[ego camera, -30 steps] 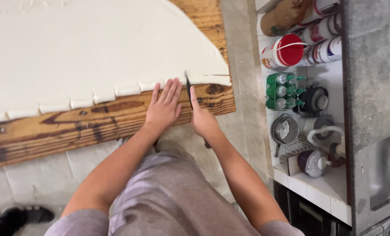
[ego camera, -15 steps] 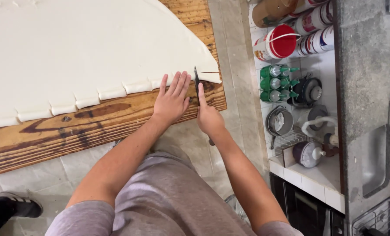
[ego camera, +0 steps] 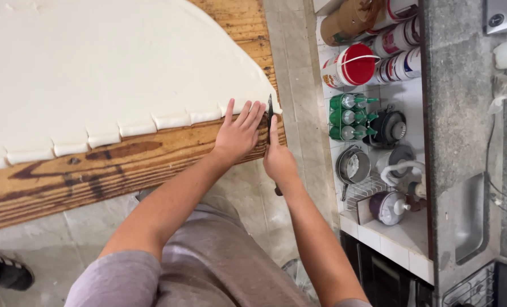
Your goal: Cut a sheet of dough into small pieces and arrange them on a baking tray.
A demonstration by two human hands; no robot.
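- A broad, smooth sheet of pale cream dough (ego camera: pixel 105 62) is spread over the upper left of the frame; its lower edge is notched into short rectangular tabs and its right edge curves down to a point.
- The sheet is borne by a thick knotty wooden board (ego camera: pixel 122 165), amber with dark grain streaks, running across the left centre.
- The left hand (ego camera: pixel 239 133) is laid flat, fingers spread, on the dough's lower right corner and the board edge.
- The right hand (ego camera: pixel 277 162) is closed around a handle that is largely hidden; a narrow dark knife blade (ego camera: pixel 270 111) is held upright at the dough's tip, just beside the left fingers.
- At the right, on a white tiled shelf (ego camera: pixel 395 244), a red-lidded round tub (ego camera: pixel 350 65), green-capped bottles (ego camera: pixel 347 116) and small metal pots (ego camera: pixel 353 165) are seen.
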